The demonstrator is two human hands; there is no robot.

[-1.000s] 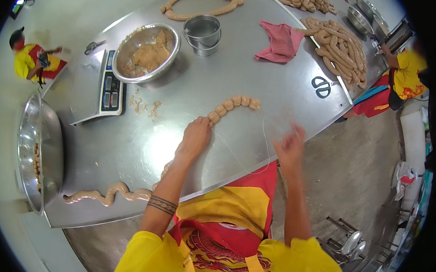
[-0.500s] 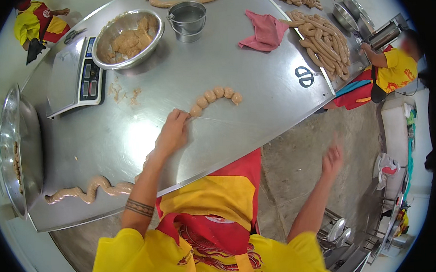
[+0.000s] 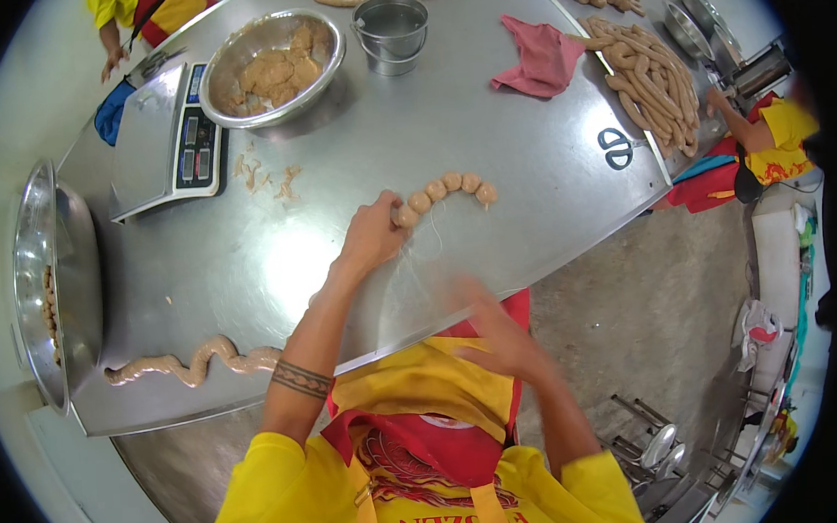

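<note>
A curved string of several round sausage links [image 3: 451,181] lies on the steel table. At its near left end my left hand [image 3: 375,232] is closed on the sausage, fingers bent around it. A thin pale thread [image 3: 433,228] runs from between the links toward me. My right hand [image 3: 500,338] is over the table's front edge, smeared by motion, so its grip cannot be made out. To the left, a long untied sausage [image 3: 197,364] lies in waves along the front edge and passes behind my left forearm.
A bowl of ground meat [image 3: 281,72], a digital scale [image 3: 171,147] and a metal bucket [image 3: 392,36] stand farther back. A large steel basin [image 3: 79,279] is at left. A pink cloth [image 3: 538,56], scissors [image 3: 614,149] and piled sausages [image 3: 650,79] lie right. Two co-workers stand beyond the table.
My right hand has swung left and in from over the floor to the table's front edge. My left hand stays at the end of the links. The view has shifted slightly.
</note>
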